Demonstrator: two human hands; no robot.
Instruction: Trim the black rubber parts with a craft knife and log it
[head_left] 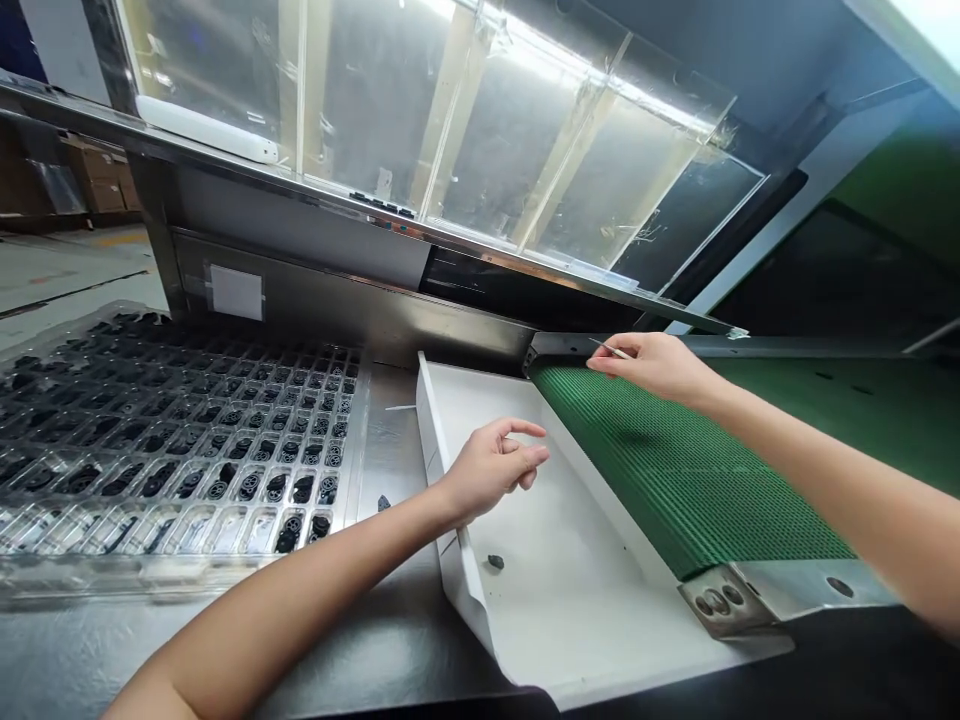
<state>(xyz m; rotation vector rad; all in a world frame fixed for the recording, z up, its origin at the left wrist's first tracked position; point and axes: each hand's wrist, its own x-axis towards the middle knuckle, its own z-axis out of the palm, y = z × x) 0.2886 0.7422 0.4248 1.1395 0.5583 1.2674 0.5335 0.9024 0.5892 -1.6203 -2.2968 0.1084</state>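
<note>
Above the white tray (555, 600) my left hand (491, 465) hovers with its fingers loosely curved, thumb and forefinger apart, nothing between them. A small dark piece (496, 562) lies on the tray floor below that hand. My right hand (656, 365) is over the green ribbed conveyor belt (675, 470), pinching a thin, pale, pointed tool (616, 351) whose exact kind I cannot make out. The tool's tip points left, over the far end of the belt, and its shadow side shows no piece on it.
To the left, a clear compartment tray (360, 450) holds many small black parts. Another dark piece (384, 503) lies on the metal table (397, 440), near a thin white stick (400, 407). A framed transparent panel (390, 110) hangs above; a metal bracket (724, 600) edges the belt.
</note>
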